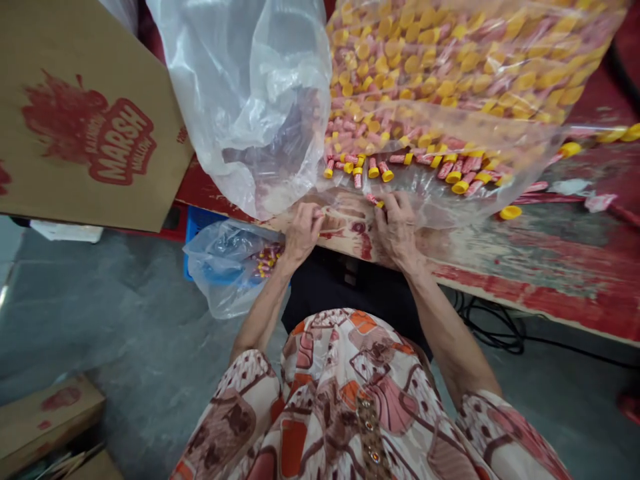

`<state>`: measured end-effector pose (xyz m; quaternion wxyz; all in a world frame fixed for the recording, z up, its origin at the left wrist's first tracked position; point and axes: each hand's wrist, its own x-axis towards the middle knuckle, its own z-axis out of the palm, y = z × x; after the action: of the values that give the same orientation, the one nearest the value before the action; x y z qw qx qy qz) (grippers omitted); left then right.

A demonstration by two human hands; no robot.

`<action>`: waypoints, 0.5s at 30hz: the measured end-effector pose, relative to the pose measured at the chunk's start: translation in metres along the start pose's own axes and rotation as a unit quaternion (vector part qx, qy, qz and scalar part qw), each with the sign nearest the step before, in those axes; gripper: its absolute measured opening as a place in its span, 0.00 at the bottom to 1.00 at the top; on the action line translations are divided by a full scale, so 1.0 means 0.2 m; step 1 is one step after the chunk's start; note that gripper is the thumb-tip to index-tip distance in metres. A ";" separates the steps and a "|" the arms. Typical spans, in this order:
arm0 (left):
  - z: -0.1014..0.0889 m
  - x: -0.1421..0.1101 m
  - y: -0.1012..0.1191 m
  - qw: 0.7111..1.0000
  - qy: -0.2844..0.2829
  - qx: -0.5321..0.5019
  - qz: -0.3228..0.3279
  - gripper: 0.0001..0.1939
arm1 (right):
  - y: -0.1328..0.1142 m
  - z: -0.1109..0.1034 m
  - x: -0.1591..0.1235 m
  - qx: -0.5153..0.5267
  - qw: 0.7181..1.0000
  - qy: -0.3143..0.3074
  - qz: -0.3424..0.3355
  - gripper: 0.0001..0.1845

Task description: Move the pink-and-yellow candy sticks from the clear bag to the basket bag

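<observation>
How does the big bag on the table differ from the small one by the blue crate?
The large clear plastic bag lies on the red-painted table, packed with pink tubes with yellow caps; the small clear plastic bag sits below the table edge against the blue crate. The large one is far bigger and holds many tubes, the small one only a few. Both hold the same pink-and-yellow pieces.

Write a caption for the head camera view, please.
Left hand and right hand beside a clear bag of yellow-capped pink tubes.
</observation>
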<state>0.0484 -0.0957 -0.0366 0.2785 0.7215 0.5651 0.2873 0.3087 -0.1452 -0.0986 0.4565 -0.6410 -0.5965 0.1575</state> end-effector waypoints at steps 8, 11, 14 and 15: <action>-0.32 -0.25 -0.19 0.989 0.064 0.086 -0.106 0.13 | -0.07 -0.01 -0.05 0.091 0.995 -0.005 0.036 0.13; -0.47 -0.41 -0.29 0.967 0.072 0.201 -0.137 0.14 | -0.09 0.01 -0.06 0.072 0.995 -0.065 0.023 0.09; -0.44 -0.40 -0.28 0.965 0.092 0.233 -0.078 0.21 | -0.09 0.03 -0.05 0.034 0.994 -0.105 -0.001 0.09; -0.39 -0.34 -0.25 0.971 0.094 0.218 -0.042 0.23 | -0.09 0.03 -0.05 0.027 0.994 -0.106 -0.006 0.10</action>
<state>-0.0552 -0.1465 -0.0266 0.0725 0.7100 0.6678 0.2117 0.2907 -0.1537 -0.0916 0.4083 -0.6045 -0.6413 0.2379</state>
